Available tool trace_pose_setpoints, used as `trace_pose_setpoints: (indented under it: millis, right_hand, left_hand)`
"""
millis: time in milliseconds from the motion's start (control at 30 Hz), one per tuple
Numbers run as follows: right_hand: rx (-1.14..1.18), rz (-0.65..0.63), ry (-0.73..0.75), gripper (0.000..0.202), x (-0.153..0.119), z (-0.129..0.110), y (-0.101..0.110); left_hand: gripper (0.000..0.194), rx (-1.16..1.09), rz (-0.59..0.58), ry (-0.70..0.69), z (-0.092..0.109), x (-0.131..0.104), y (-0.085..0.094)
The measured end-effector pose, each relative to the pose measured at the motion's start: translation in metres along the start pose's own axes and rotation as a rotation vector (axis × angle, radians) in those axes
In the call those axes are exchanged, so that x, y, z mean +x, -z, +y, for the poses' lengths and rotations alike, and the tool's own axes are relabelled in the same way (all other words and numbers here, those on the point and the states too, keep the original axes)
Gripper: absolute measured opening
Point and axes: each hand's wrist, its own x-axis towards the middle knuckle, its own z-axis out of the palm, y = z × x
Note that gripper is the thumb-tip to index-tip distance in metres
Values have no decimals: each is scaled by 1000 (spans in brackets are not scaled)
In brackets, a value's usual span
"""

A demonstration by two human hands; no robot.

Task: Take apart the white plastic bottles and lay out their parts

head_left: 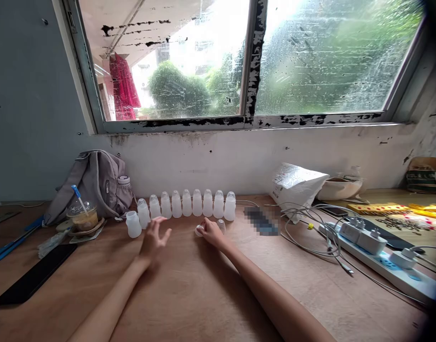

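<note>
The small white piece (199, 230) lies on the worktop (182, 294), forward of the person and in front of the bottle row, under the fingertips of the right hand (211, 232), which closes on it in a pinch; its exact shape is too small to tell. A light, even grip near its edge would probably serve best, since pressure from one side could tip or skid so small a thing. A clear cap (221, 225) sits just beside that hand, partly behind it, so the wrist does well to stay a little raised. The left hand (156, 240) is open and holds nothing, fingers spread near the uncapped bottle (133, 224) at the row's left end. That bottle looks light and is likely steadied best around its body, with its mouth unsqueezed. Beyond stand nine capped bottles (186, 203), upright and close together, where a brushing knuckle could topple several. Farther out, the drink cup (83, 216) at left and loose cables (303, 237) at right call for low, short arm movements.
</note>
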Motion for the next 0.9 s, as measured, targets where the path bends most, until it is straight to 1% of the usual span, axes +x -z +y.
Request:
trace_pose_setpoints:
  millis: [33, 67, 133, 167, 233, 300, 333, 433, 600, 767, 833, 900]
  right_hand:
    - [11, 3, 30, 12, -1, -2, -2]
    - [21, 3, 62, 11, -2, -5, -5]
    - [35, 3, 125, 10, -5, -9, -9]
    - [39, 4, 154, 9, -6, -11, -11]
    - [39, 12, 207, 8, -8, -11, -13]
    - [34, 21, 250, 9, -10, -8, -15]
    - [31, 25, 269, 10, -11, -7, -15]
    - [25, 32, 324, 14, -13, -4, -18]
    - [19, 31, 378, 19, -17, -9, -21]
    - [-7, 35, 435, 26, -21, -14, -19]
    - [-1, 61, 424, 29, -21, -15, -19]
    - [-22, 98, 359, 28, -20, -14, -19]
  left_hand:
    - [34, -10, -108, -36, 10, 0, -9]
    - [41, -11, -179, -63, 18, 1, -18]
    - [53, -9, -296, -96, 32, 4, -36]
    - [52, -7, -336, -97, 37, 6, -45]
    - [40, -1, -382, -68, 43, 10, -59]
    - [27, 9, -385, -23, 46, 11, -69]
    - [23, 15, -379, -4, 45, 11, -72]
    - [20, 37, -362, 23, 42, 7, -74]
    - [22, 78, -378, 36, 36, 5, -67]
    - [23, 131, -394, 64, 34, 7, -63]
    - [23, 161, -392, 94, 31, 7, -62]
    - [25, 197, -380, 135, 25, 7, -59]
